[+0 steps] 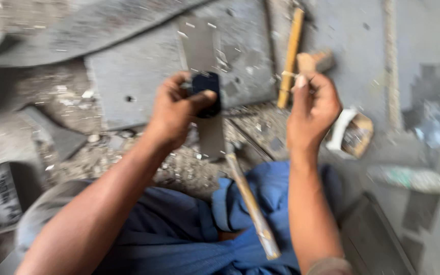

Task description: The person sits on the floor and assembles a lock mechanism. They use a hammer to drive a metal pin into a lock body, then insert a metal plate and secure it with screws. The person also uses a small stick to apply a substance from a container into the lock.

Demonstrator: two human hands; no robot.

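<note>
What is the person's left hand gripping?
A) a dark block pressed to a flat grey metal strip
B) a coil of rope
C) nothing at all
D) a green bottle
A: the left hand closes on a dark block against the grey metal strip.

Single head-mounted view looks steeply down at close range onto both hands, lap and littered grey floor [128, 76]; motion-blurred.

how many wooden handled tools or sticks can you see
2 for sure: a yellowish stick on the floor beside the right hand, and a wooden handle across the blue-clothed lap. Blur may hide more.
</note>
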